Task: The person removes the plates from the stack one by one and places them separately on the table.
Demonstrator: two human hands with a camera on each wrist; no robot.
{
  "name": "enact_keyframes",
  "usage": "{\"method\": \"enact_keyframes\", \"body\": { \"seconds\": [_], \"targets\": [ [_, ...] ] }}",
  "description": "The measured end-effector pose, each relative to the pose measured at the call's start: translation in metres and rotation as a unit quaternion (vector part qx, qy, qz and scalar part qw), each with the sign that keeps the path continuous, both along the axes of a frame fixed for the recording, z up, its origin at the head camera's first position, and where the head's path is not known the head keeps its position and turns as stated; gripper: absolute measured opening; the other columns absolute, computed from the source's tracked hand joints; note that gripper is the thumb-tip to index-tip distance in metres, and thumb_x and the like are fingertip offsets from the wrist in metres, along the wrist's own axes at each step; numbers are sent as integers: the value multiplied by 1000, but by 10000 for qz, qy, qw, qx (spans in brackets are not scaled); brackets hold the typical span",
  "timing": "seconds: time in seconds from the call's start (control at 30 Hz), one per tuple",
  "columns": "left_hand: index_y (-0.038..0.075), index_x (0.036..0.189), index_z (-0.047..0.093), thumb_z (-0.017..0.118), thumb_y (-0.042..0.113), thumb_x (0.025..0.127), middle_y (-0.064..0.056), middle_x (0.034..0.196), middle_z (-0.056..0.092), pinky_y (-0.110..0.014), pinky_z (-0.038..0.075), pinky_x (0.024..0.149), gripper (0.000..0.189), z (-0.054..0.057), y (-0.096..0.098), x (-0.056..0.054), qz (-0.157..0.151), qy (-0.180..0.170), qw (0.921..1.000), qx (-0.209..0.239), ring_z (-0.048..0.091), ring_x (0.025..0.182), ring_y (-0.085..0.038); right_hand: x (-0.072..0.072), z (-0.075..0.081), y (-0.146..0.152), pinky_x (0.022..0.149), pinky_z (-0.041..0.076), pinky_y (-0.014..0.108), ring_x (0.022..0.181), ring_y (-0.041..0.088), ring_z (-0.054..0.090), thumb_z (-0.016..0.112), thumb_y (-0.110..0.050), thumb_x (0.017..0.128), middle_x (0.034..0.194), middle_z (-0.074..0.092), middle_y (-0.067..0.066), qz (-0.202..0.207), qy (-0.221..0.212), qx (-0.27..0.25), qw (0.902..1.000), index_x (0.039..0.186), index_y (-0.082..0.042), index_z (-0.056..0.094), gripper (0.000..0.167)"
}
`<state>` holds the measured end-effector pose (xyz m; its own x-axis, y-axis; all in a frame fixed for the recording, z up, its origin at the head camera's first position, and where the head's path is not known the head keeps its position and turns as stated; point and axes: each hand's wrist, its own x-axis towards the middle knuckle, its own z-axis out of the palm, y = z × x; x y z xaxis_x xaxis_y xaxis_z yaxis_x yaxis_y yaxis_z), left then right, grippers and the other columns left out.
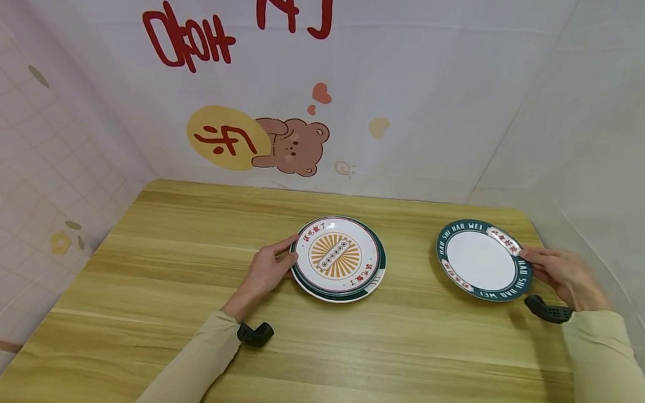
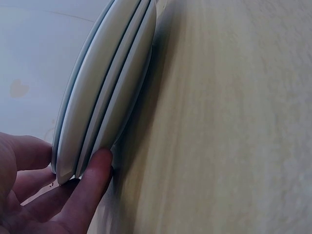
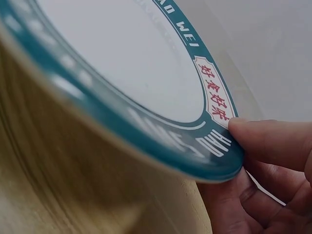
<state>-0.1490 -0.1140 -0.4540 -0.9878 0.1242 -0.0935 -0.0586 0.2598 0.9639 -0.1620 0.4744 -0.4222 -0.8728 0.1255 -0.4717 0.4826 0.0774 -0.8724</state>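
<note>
A stack of plates (image 1: 336, 256) stands near the middle of the wooden table. Its top plate is white with an orange sunburst, and dark green rims show beneath it. My left hand (image 1: 265, 269) grips the stack's left edge; in the left wrist view its fingers (image 2: 97, 165) reach across the edges of several stacked plates (image 2: 105, 87). To the right, a white plate with a teal lettered rim (image 1: 482, 260) is held tilted above the table. My right hand (image 1: 564, 275) pinches its right rim, the thumb (image 3: 268, 139) on top and other fingers underneath.
The wood-grain table (image 1: 182, 316) reaches back to a pale wall cloth (image 1: 428, 109) printed with a bear, hearts and red characters. More pale cloth hangs at the left and right sides. A black wrist mount (image 1: 255, 334) sits at each wrist.
</note>
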Motion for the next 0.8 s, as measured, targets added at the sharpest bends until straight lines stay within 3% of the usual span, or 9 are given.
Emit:
{"method": "enact_keyframes", "body": {
  "seconds": [0.27, 0.8],
  "targets": [
    [11, 151, 54, 61, 10, 104, -18, 151, 53, -28, 62, 78, 47, -1, 0, 0, 39, 17, 10000, -66, 69, 115, -27, -1, -5, 7, 71, 61, 21, 74, 5, 71, 68, -12, 101, 81, 74, -10, -108, -70, -477, 9988, 76, -24, 79, 31],
    [13, 151, 54, 61, 10, 104, -17, 152, 53, -26, 62, 77, 47, -1, 0, 2, 38, 21, 10000, -17, 69, 116, -26, -3, -18, 15, 72, 61, 22, 73, 4, 71, 68, -14, 101, 80, 73, -11, -96, -318, -222, 9992, 74, -27, 78, 32]
  ]
}}
